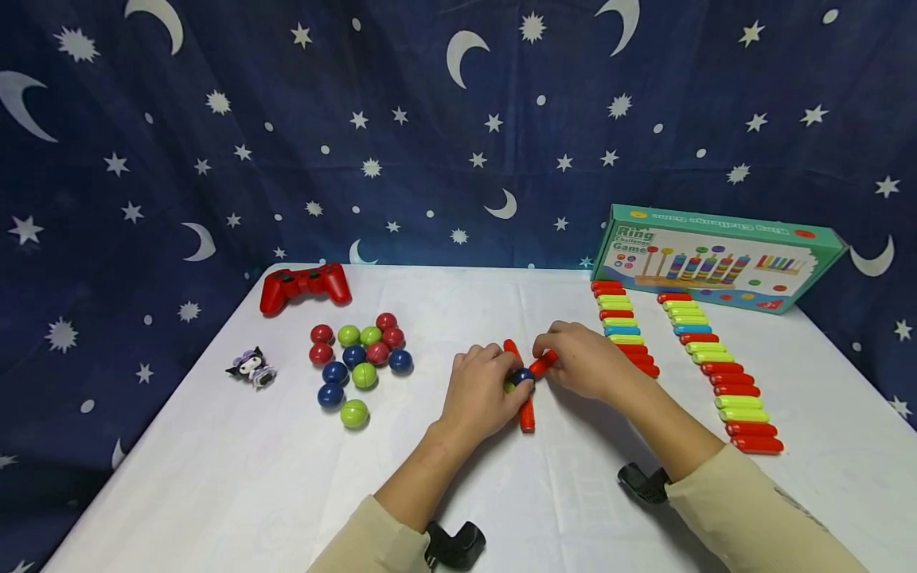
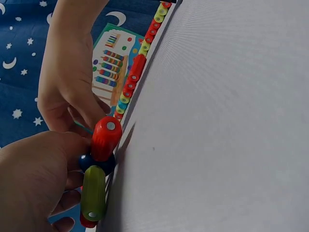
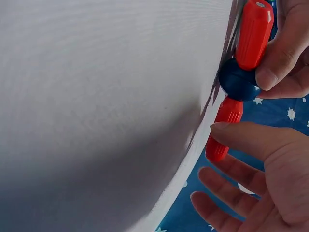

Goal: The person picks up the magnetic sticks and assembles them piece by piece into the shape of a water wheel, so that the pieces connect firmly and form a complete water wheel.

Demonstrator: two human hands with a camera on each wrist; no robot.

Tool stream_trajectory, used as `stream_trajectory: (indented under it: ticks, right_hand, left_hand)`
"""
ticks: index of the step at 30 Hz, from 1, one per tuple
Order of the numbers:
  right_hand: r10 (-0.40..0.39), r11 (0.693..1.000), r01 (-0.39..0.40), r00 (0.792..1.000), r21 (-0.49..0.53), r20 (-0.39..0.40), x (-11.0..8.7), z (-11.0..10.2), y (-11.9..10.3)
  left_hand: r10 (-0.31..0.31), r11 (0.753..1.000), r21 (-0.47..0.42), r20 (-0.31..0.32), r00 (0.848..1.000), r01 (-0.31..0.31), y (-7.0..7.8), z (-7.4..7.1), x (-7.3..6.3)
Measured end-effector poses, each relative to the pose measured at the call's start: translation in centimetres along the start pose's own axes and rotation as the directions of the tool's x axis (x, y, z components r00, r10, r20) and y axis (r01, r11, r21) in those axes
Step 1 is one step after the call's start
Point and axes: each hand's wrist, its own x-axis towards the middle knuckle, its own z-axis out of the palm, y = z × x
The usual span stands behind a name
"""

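Note:
Near the table's middle my left hand (image 1: 478, 390) pinches a dark blue ball (image 3: 240, 79) with its thumb and fingers. Sticks jut from this ball: one red stick (image 1: 527, 415) points toward me, and a yellow-green stick (image 2: 93, 193) shows in the left wrist view. Another red stick (image 3: 228, 118) meets the ball on the right, and my right hand (image 1: 582, 358) pinches it between thumb and fingers. Beyond the ball a further red stick end (image 1: 510, 347) shows. My left fingers hide part of the ball in the head view.
Several red, green and blue balls (image 1: 364, 376) lie to the left, with a small figurine (image 1: 252, 368) and a red game controller (image 1: 306, 288) beyond. Rows of coloured sticks (image 1: 741, 403) line the right side, before a game box (image 1: 716, 259). A patterned curtain (image 1: 415, 159) hangs behind.

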Motion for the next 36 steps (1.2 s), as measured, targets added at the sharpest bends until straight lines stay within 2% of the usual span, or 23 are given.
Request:
stream_trajectory:
  ticks: [12,15,21,24,29,33,36]
  right_hand:
    - [0.068,0.997,-0.069,0.998,0.044,0.017,0.2,-0.2,0.1]
    - [0.093,0.993,-0.094,0.996,0.069,0.014,-0.5,-0.9,0.7]
    - [0.153,0.982,-0.157,0.987,0.105,0.042,-2.8,-2.6,3.2]
    - [0.198,0.976,-0.202,0.978,0.083,0.062,-4.2,-3.2,4.8]
    - [0.268,0.963,-0.268,0.956,-0.012,0.117,-6.0,-3.6,7.0]
    - [0.293,0.956,-0.289,0.942,-0.048,0.162,-6.5,-3.4,7.4]
    - [0.288,0.958,-0.285,0.942,-0.041,0.173,-6.4,-2.9,7.2]
  left_hand:
    - [0.005,1.000,-0.012,-0.023,1.000,-0.005,0.0,0.0,0.0]
    - [0.028,0.999,-0.016,-0.025,0.999,-0.029,-0.1,0.1,0.0]
    - [0.074,0.997,-0.039,0.018,0.997,-0.073,0.1,0.0,0.0]
    - [0.061,0.997,-0.037,0.027,0.998,-0.060,0.3,-0.1,0.0]
    - [0.032,0.999,-0.027,0.026,0.999,-0.032,0.5,-0.2,0.1]
    - [0.011,1.000,-0.027,0.025,1.000,-0.010,0.5,-0.2,0.1]
    - [-0.001,1.000,-0.030,0.021,1.000,0.002,0.6,-0.2,0.1]
